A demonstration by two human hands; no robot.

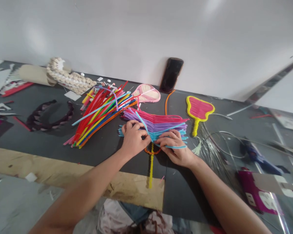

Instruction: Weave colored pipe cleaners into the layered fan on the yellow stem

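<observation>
A V-shaped panel of pipe cleaners [158, 118] lies on the dark table, banded pink, purple and light blue. Below its middle are an orange curved piece [157, 152] and a yellow twisted stem [151, 172]. My left hand [133, 139] rests on the panel's lower left, its thumb and index finger pinched around a light blue pipe cleaner [142, 122] near the centre. Opposite it, my right hand [174, 146] has curled fingers on the lower right part. A light blue pipe cleaner [177, 147] passes through that grip, its end sticking out to the right.
Left of the panel lies a heap of multicoloured pipe cleaners [97, 117]. A dark braided band [48, 120] sits farther left. A phone [171, 75] leans against the wall. To the right are a pink fan with yellow edging [200, 109] and loose wires [213, 151].
</observation>
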